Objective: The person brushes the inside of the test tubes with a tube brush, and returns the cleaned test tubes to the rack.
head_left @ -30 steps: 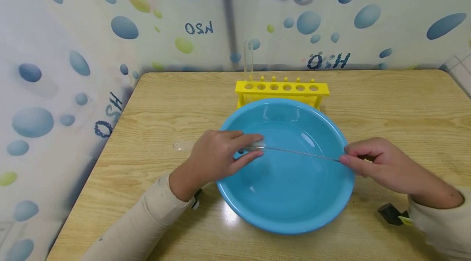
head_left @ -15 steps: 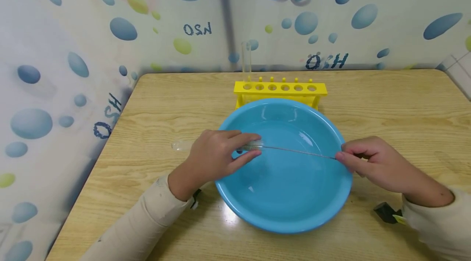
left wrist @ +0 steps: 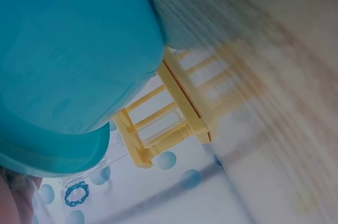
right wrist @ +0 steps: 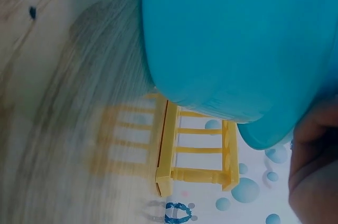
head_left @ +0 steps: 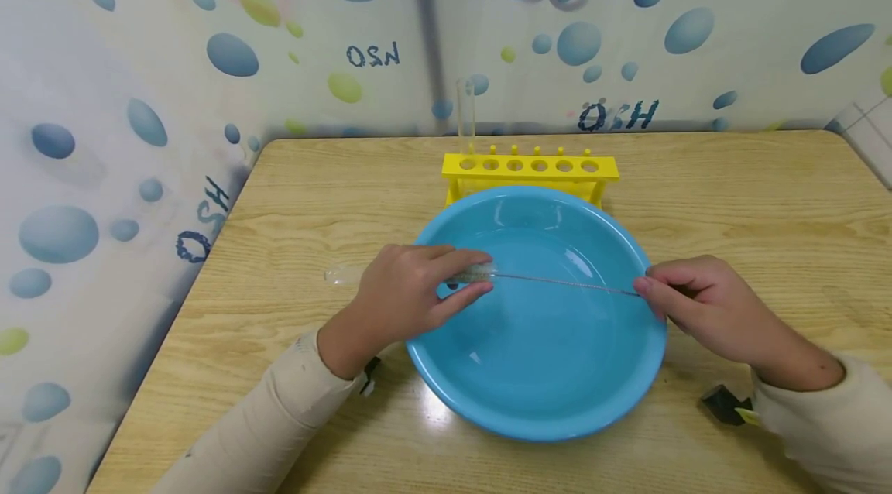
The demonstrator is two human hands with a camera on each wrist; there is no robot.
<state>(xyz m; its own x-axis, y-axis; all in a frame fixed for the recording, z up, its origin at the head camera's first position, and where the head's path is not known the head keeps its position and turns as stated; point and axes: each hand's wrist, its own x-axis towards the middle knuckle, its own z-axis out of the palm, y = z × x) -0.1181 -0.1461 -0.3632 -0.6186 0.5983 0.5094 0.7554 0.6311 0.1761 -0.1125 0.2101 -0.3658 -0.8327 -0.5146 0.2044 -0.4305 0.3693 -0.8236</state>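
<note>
My left hand (head_left: 404,293) grips a clear glass test tube (head_left: 341,275) that lies sideways over the left rim of a blue basin (head_left: 536,432). The tube's rounded end points left and its mouth points right. Between finger and thumb of my right hand (head_left: 711,308) is the thin twisted-wire handle (head_left: 564,282) of a test tube brush, above the basin's right side. Its bristle head (head_left: 477,273) sits inside the tube's mouth. Part of the tube is hidden behind the left hand. In the right wrist view, the right hand (right wrist: 317,166) shows only at the edge.
Behind the basin stands a yellow test tube rack (head_left: 530,166), with another clear test tube (head_left: 465,114) upright in its leftmost hole. Both rest on a wooden table (head_left: 753,200) against a patterned wall (head_left: 313,14). The rack (left wrist: 179,92) also shows beyond the basin in the left wrist view.
My right hand has shifted slightly left with the wire handle, towards the tube. The left hand and the test tube stay almost where they were.
</note>
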